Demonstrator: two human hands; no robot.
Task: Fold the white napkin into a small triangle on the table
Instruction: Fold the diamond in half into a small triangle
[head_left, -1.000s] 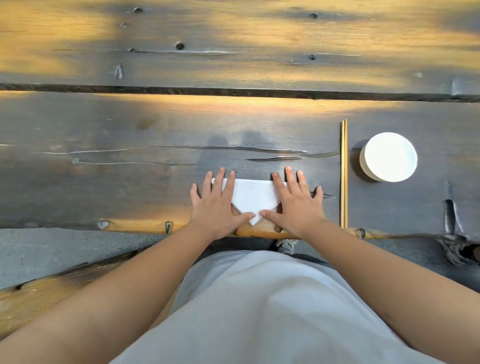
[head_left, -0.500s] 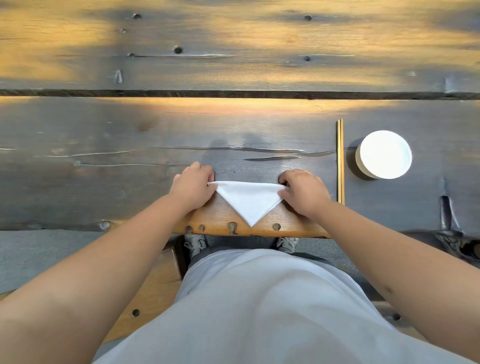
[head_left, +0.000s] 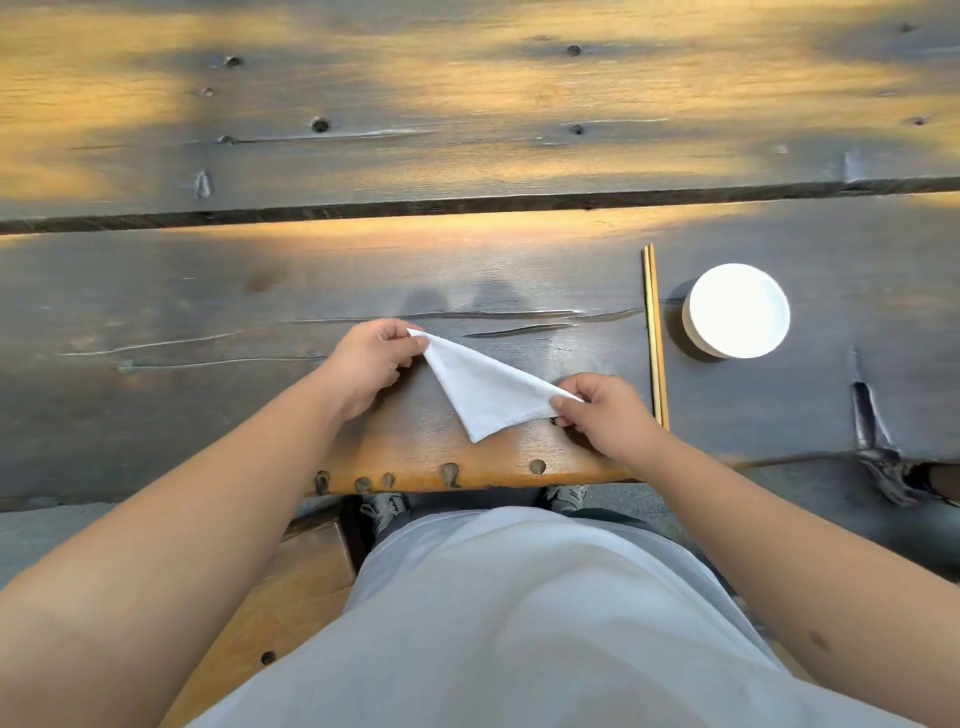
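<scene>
The white napkin (head_left: 485, 392), already folded into a triangle, is being held by its two far corners over the wooden worktop (head_left: 218, 291), its long edge running obliquely from upper left to lower right and its apex pointing toward the near edge. The left hand (head_left: 371, 364) is pinching the upper-left corner, fingers (head_left: 402, 332) closed on the cloth; the right hand (head_left: 605, 410) is pinching the lower-right corner in the same way. Whether the apex is touching the worktop cannot be told.

A pair of chopsticks (head_left: 653, 332) is lying just beside the right hand, with a white bowl (head_left: 737, 310) beyond them, both clear of the cloth.

Judged stage: one triangular fold is complete and the piece is being repositioned for a further halving. The next move is calling for bringing the two pinched corners together, aligning the edges, then laying the smaller triangle flat and pressing the crease.
</scene>
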